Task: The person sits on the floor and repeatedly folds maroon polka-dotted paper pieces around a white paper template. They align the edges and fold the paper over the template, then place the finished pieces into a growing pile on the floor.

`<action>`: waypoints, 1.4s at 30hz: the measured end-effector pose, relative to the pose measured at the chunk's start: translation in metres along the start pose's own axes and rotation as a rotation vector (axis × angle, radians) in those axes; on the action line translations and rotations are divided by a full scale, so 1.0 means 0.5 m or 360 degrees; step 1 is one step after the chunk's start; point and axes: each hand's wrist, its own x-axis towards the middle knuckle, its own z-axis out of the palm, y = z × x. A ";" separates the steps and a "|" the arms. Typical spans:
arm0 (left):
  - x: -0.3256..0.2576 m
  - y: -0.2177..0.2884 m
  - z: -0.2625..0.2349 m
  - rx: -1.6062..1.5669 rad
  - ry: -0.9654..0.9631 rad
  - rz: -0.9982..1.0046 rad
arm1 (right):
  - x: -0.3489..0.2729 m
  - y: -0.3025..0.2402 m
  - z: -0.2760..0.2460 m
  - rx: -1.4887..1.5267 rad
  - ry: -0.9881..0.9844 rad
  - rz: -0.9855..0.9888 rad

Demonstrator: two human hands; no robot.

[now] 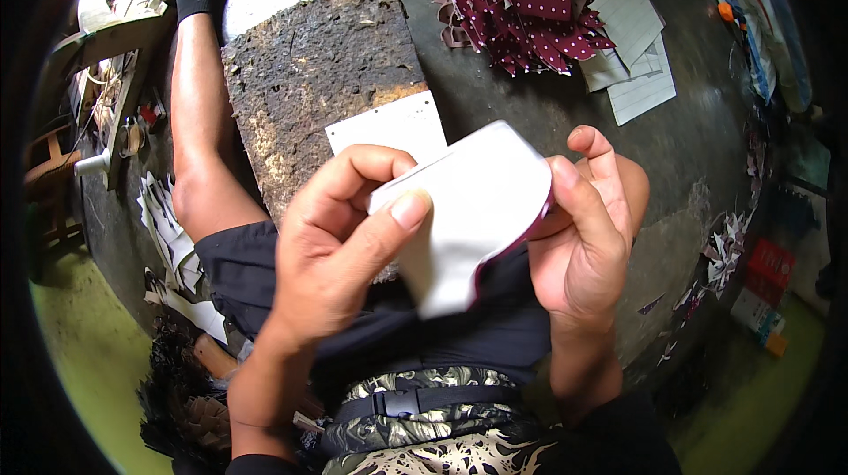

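Observation:
A white-faced piece of flexible material (481, 188) with a thin maroon edge is held up over my lap. My left hand (340, 232) grips its left side, thumb on top and fingers underneath. At the opposite side, my right hand (587, 219) pinches the maroon edge between thumb and a finger, its other fingers raised. The piece bends, and its lower part hangs down. Its underside is mostly hidden. Just beyond lies a flat white card (389, 126) with small holes near its edge, on a rough, dark-stained board (327, 51).
Maroon pieces with white dots (539, 7) are heaped on the dark floor beyond, beside lined paper sheets (640, 77). My outstretched leg (203, 104) runs left of the board. White scraps (172, 236) lie at the left, more cuttings (729, 250) at the right.

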 end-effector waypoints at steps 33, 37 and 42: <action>0.082 -0.079 -0.055 0.2275 0.0048 0.1047 | 0.111 0.078 -0.040 -0.1279 -0.0307 0.0233; 0.083 -0.080 -0.061 0.2319 -0.0003 0.1127 | 0.112 0.075 -0.029 -0.1401 -0.0272 0.0252; 0.083 -0.080 -0.062 0.2382 -0.0060 0.1138 | 0.114 0.084 -0.044 -0.1384 -0.0292 0.0226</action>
